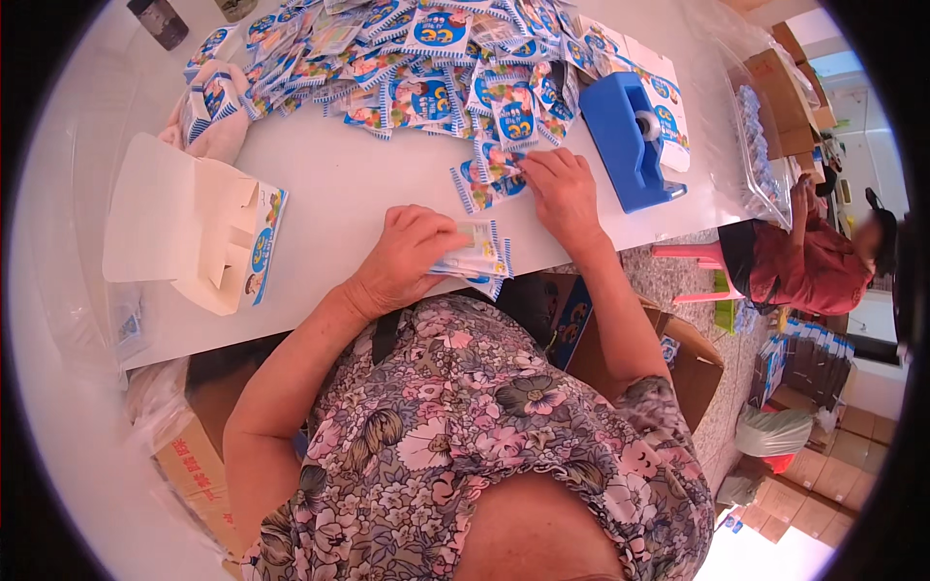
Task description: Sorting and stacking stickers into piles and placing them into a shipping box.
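My left hand [412,254] is closed around a small stack of blue-and-white packets [480,250] at the table's near edge. To the right, my right hand [562,194] pinches the edge of a single packet [497,161] at the front of the pile. Another packet [477,189] lies flat just below that one. Beyond both hands spreads a big heap of the same sachets [417,68]. An open white carton [218,232] with its lid up stands left of my left hand.
A blue tape dispenser [625,145] stands right of my right hand, beside a flat printed carton [659,77]. A pink cloth [218,131] lies at the left. Past the table's right side are a clear tray [760,155], a seated person [819,257] and stacked boxes [814,484].
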`<act>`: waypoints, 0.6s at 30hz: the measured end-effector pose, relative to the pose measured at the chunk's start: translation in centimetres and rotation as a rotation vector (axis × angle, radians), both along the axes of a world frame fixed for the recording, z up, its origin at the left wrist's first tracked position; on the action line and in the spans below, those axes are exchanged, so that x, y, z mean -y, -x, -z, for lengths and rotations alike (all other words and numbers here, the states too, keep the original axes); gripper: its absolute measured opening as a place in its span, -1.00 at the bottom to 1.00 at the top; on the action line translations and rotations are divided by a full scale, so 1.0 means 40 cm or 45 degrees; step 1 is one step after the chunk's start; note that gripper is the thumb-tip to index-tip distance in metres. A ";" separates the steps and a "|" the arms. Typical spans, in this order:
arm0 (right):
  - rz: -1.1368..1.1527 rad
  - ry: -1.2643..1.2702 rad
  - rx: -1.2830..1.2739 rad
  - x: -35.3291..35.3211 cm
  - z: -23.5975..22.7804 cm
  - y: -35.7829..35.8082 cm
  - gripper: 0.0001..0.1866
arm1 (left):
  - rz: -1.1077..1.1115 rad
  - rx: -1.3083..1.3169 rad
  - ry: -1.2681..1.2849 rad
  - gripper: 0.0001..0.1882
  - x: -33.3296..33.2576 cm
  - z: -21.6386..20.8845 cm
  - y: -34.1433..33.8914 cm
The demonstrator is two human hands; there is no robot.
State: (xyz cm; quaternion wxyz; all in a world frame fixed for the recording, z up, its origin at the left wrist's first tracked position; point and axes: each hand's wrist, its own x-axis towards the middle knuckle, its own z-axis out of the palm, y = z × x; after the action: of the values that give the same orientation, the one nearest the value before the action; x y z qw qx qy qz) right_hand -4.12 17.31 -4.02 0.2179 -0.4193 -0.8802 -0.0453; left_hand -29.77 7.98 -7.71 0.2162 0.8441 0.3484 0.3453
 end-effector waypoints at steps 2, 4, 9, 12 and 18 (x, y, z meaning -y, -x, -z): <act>-0.131 -0.026 -0.075 0.034 0.003 0.010 -0.66 | 0.009 -0.051 -0.016 -0.39 0.004 -0.005 -0.004; -0.157 0.021 -0.133 0.074 0.003 0.025 -0.69 | -0.063 0.122 -0.171 -0.36 0.003 -0.012 -0.010; -0.331 0.253 -0.120 0.046 -0.002 0.013 -0.60 | -0.009 -0.065 -0.121 -0.48 0.001 -0.017 -0.008; -0.192 0.073 0.141 0.008 0.008 0.009 -0.56 | 0.035 0.067 0.007 -0.42 0.002 -0.013 -0.010; -0.191 0.226 -0.385 0.035 0.033 0.045 -0.76 | -0.057 0.184 -0.129 -0.39 -0.001 -0.016 -0.021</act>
State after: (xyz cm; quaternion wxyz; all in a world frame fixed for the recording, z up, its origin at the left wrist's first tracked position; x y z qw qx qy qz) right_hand -5.93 15.93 -5.36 0.3126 -0.3719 -0.8668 0.1122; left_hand -28.94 8.03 -7.07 0.1903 0.8188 0.3328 0.4273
